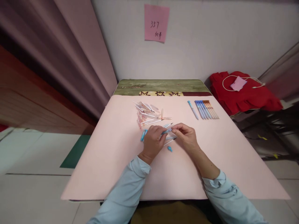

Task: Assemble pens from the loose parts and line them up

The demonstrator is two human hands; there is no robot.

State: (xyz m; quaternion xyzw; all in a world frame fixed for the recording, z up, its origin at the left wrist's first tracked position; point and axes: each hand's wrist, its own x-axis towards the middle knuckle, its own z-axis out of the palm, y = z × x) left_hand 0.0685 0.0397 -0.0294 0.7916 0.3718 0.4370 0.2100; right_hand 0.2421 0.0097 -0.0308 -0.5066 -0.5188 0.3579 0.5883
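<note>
My left hand (152, 141) is closed around a light blue pen barrel (166, 131), which points to the right. At the barrel's right end, the thumb and index finger of my right hand (188, 137) pinch together; whether a smaller piece sits between them is hidden. White refills with dark tips (170, 142) and other pale blue parts lie under and between my hands. A small bright blue pen top (169, 149) rests on the table just below. More blue pieces (143, 135) show beside my left knuckles.
Pinkish clear barrels and white refills (149, 113) lie in a loose pile beyond my left hand. At the back right, blue and brown pens (203, 109) form a row, with one light blue pen (193, 109) to their left. Pale pink paper (112, 155) covers the table.
</note>
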